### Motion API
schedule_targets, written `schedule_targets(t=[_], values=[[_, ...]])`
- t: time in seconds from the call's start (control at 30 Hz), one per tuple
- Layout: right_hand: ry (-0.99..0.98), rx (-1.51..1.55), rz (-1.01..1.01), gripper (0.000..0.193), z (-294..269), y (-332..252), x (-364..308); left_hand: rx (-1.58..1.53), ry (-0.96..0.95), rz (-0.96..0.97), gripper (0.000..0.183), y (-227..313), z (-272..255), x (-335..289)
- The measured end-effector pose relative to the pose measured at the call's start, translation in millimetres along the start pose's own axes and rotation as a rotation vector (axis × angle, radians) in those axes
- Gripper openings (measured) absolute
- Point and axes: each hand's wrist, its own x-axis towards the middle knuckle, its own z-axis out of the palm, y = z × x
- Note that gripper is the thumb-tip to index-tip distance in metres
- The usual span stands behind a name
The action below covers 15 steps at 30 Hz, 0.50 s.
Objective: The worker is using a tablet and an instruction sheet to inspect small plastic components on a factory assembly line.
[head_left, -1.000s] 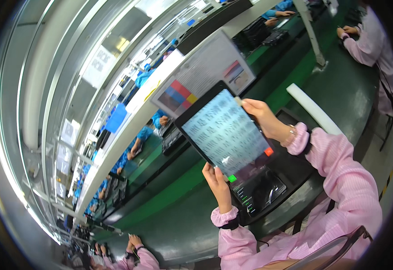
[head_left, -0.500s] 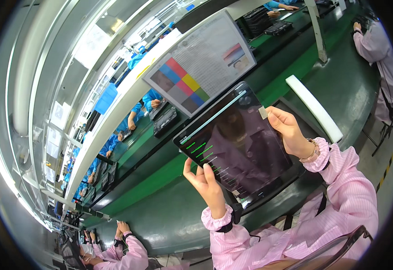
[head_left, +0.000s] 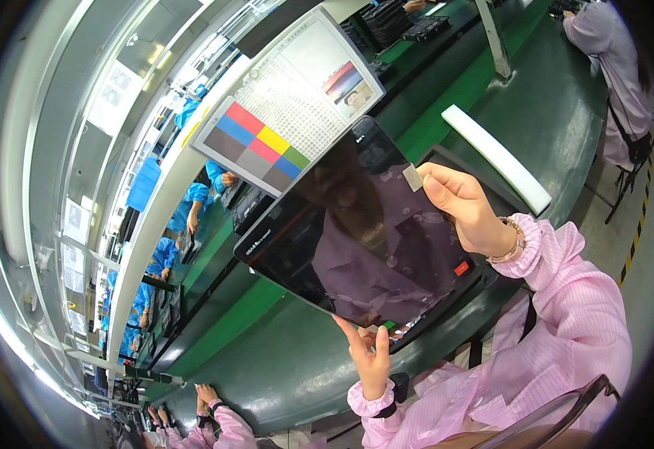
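Tablet (head_left: 372, 247) tilted above the green surface (head_left: 267, 382), your right hand (head_left: 470, 211) gripping its right edge at a beige tab (head_left: 412, 178), your left hand (head_left: 370, 364) at its lower edge, grip impossible to tell

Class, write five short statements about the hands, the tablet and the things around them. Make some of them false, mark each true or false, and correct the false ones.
1. The right hand is at the edge of the tablet, by a pale tab. True.
2. The tablet's screen is bright white all over. False: it is mostly dark, with a reflection across it.
3. A long white bar lies on the green bench. True.
4. The left hand wears a blue glove. False: the left hand is bare.
5. The red tab is nearest the left hand. False: the red tab is on the right hand's side; the green tab is by the left hand.
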Motion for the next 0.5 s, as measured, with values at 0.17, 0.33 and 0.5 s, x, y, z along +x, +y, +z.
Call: schedule_targets(t=[0.17,0.33,0.5], values=[[-0.043,-0.052,0.002,0.030,3.5,0.3,0.4,-0.029,0.010,-0.064,0.083,3.7,-1.4,-2.3],[-0.014,-0.026,0.007,0.031,5.6,2.7,1.5,-0.062,0.001,-0.088,0.084,8.7,-4.8,-0.3],[-0.032,-0.008,0.006,0.031,4.6,3.8,3.0,-0.061,-0.033,-0.086,0.086,8.5,-9.2,-0.7]])
